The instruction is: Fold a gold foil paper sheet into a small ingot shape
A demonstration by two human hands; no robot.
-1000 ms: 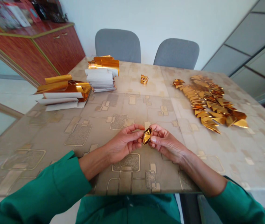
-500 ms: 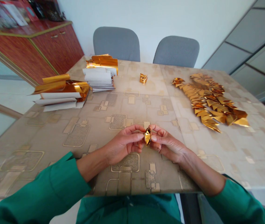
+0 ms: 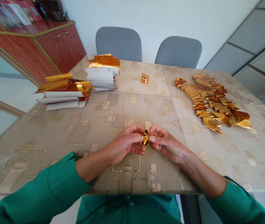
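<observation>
Our left hand and right hand meet above the near half of the patterned table top. Both are curled narrow, and between them our fingertips pinch a small folded gold foil piece. The piece is held up off the table, its shiny faces creased to a point. Our fingers hide part of it, so we cannot tell how many folds it has. Neither hand touches anything else, and green sleeves cover both forearms up to the wrists.

On the far right of the table lies a long, overlapping heap of folded gold triangles, so a great many pieces look finished. A small folded gold figure sits alone at the far middle of the table, well apart from our hands. On the left are two stacks of flat paper strips, white on the edges we can see, with gold foil on top: a nearer stack and a farther stack. These look unfolded, so a good amount of paper seems left. Beyond the table stand two grey chairs and a red-brown cabinet.
</observation>
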